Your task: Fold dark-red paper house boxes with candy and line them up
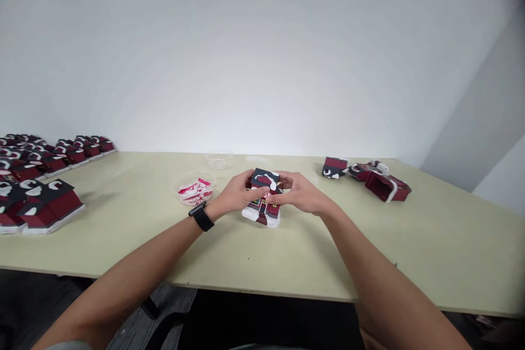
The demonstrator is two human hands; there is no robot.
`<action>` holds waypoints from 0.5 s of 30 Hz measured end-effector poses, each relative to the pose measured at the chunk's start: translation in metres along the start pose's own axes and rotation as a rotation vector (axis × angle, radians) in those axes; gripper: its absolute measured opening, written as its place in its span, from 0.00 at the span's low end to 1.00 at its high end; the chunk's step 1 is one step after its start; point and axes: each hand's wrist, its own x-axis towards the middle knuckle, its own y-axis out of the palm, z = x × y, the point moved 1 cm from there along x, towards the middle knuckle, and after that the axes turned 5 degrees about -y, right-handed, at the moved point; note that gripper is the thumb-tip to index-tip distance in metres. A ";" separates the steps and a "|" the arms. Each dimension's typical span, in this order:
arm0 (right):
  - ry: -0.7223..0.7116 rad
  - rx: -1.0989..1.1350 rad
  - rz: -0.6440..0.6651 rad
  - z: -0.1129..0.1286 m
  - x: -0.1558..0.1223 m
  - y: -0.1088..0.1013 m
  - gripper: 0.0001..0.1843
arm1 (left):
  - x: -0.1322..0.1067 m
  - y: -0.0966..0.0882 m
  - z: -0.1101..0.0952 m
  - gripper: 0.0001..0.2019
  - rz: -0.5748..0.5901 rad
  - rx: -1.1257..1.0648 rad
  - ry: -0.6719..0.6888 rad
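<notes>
Between my hands is a small model house with dark red walls, a dark roof and white snow-like trim, its front tilted up toward me. My left hand grips its left side, the thumb lying across the front. From the right, my right hand holds the other side, its thumb meeting the left one at the front below the roof. Both thumbs press near a small pinkish-white piece that I cannot make out well. The fingers behind the house are mostly hidden.
A clear tub of red-and-white pieces stands left of my hands, with another clear tub behind it. Rows of similar houses fill the table's left end. Several more houses lie at the right. A wall rises behind the table.
</notes>
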 end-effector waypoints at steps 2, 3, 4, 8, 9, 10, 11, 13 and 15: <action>-0.016 -0.054 -0.029 0.002 -0.001 0.000 0.20 | -0.002 -0.002 -0.005 0.23 0.004 0.054 0.018; -0.017 -0.096 -0.064 0.002 0.000 0.001 0.20 | -0.003 -0.003 -0.009 0.24 0.015 0.073 0.019; -0.013 -0.140 -0.108 0.002 0.000 0.003 0.20 | -0.005 -0.004 -0.012 0.24 0.018 0.092 0.012; -0.036 -0.242 -0.123 0.004 0.003 0.017 0.21 | -0.024 -0.005 -0.019 0.27 -0.065 0.171 -0.132; -0.050 -0.239 -0.059 0.005 0.003 0.020 0.25 | -0.031 -0.005 -0.019 0.26 -0.081 0.191 -0.174; -0.057 -0.221 0.008 0.006 0.003 0.023 0.29 | -0.039 -0.005 -0.018 0.26 -0.087 0.203 -0.208; -0.054 -0.191 0.055 0.007 0.003 0.025 0.31 | -0.047 -0.006 -0.016 0.25 -0.080 0.206 -0.233; -0.023 -0.125 0.061 0.008 0.003 0.025 0.31 | -0.066 -0.013 -0.011 0.25 -0.051 0.189 -0.269; 0.019 -0.071 -0.013 0.007 0.002 0.020 0.27 | -0.086 -0.028 -0.005 0.28 -0.011 0.162 -0.300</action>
